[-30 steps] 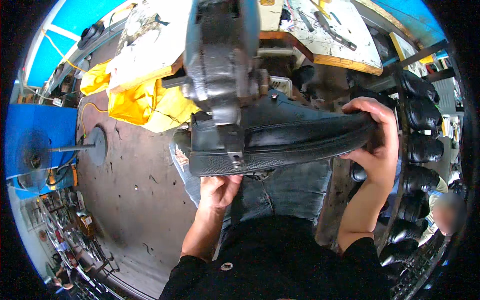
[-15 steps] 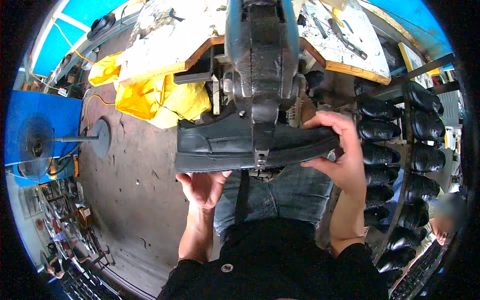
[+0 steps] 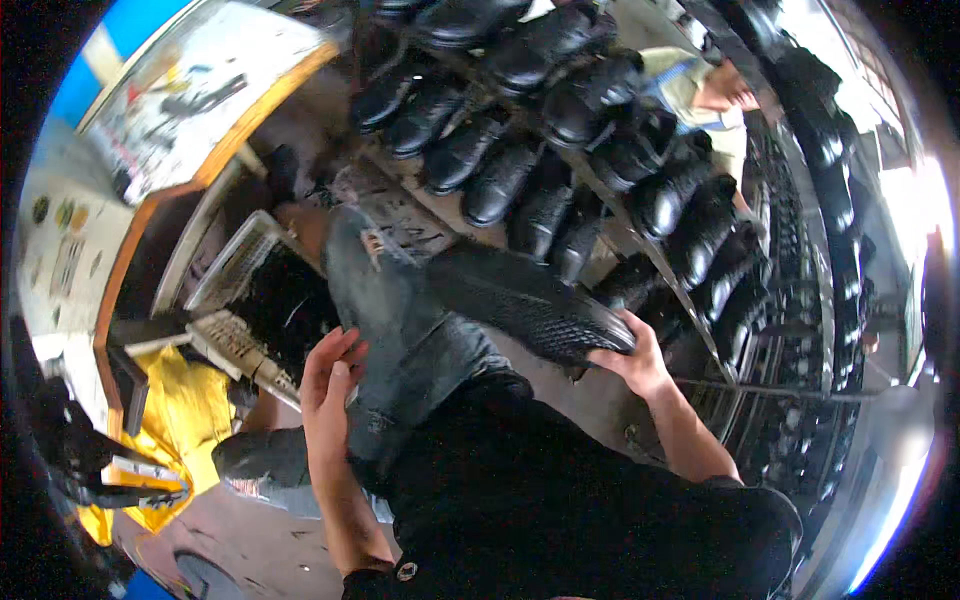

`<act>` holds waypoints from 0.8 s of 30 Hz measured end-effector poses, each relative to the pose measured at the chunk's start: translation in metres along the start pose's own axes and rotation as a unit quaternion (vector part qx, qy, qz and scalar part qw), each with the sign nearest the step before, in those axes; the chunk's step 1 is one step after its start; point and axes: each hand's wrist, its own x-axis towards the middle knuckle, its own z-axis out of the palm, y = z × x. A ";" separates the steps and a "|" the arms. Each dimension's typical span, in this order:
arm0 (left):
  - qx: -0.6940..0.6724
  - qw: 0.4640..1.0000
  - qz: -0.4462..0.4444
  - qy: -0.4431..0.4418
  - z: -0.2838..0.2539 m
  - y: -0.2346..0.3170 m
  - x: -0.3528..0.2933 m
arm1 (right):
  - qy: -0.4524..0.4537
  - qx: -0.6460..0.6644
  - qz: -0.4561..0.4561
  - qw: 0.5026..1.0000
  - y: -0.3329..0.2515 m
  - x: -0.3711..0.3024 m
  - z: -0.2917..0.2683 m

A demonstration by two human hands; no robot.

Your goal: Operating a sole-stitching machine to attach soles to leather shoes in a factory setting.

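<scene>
A black shoe (image 3: pixel 515 300) is gripped by one end in my right hand (image 3: pixel 635 360), thumb on the near side. It is tilted, with its textured dark sole turned toward me. My left hand (image 3: pixel 330 385) is over my lap, beside my jeans, with nothing in it. Its fingers are loosely bent and the thumb stands apart. Just beyond the held shoe, rows of similar black shoes (image 3: pixel 500 180) sit on a rack.
The metal rack (image 3: pixel 690 305) runs along the right, with another person (image 3: pixel 705 95) behind it. To the left are a wood-edged workbench (image 3: pixel 150 230), a yellow sack (image 3: pixel 180 400) and a dark machine (image 3: pixel 85 450). A plastic crate (image 3: pixel 235 265) sits beneath the bench.
My view has swung right toward the rack. The shoe has left the machine's arm and tipped sole toward me, still in my right hand. My left hand has come off it.
</scene>
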 end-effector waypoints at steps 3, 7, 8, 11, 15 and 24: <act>0.036 0.999 -0.005 -0.027 0.007 -0.012 0.007 | 0.244 -0.119 0.033 0.962 0.046 -0.054 -0.023; 0.040 0.999 -0.022 -0.011 0.018 -0.020 -0.001 | 0.438 -0.193 -0.001 0.878 0.146 -0.020 -0.047; 0.050 0.998 -0.023 -0.004 0.020 -0.020 -0.005 | 0.451 -0.188 -0.013 0.872 0.152 0.002 -0.043; 0.075 0.997 -0.033 0.001 0.029 -0.017 -0.014 | 0.471 -0.214 -0.105 0.849 0.201 0.070 -0.032; 0.073 0.997 -0.029 0.010 0.023 -0.022 -0.019 | 0.359 -0.430 -0.016 0.828 0.271 0.105 -0.018; 0.101 0.993 -0.059 0.015 0.031 -0.032 -0.018 | 0.331 -0.479 0.079 0.809 0.311 0.019 -0.093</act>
